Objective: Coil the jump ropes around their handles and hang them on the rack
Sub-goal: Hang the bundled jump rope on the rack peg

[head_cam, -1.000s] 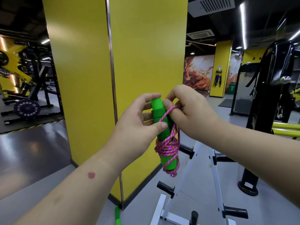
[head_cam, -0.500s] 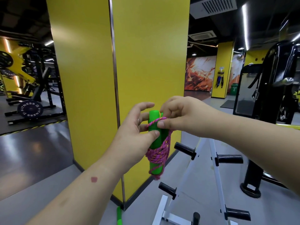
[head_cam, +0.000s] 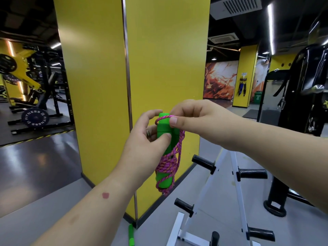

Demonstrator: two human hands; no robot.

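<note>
Since a second before, the right hand [head_cam: 193,118] had carried the pink rope [head_cam: 169,162] to twelve o'clock over upright green handles [head_cam: 164,137], pinching it; the left hand [head_cam: 150,139] gripped them.

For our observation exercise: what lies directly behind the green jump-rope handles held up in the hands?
Behind the green handles, wound with pink rope, stands the yellow pillar. The left hand and right hand cover part of the handles, and the handles hide a patch of the pillar.

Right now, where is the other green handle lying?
In the head view, a green handle lies on the grey floor at the bottom centre, beside the yellow pillar base corner, left of the white rack.
</note>
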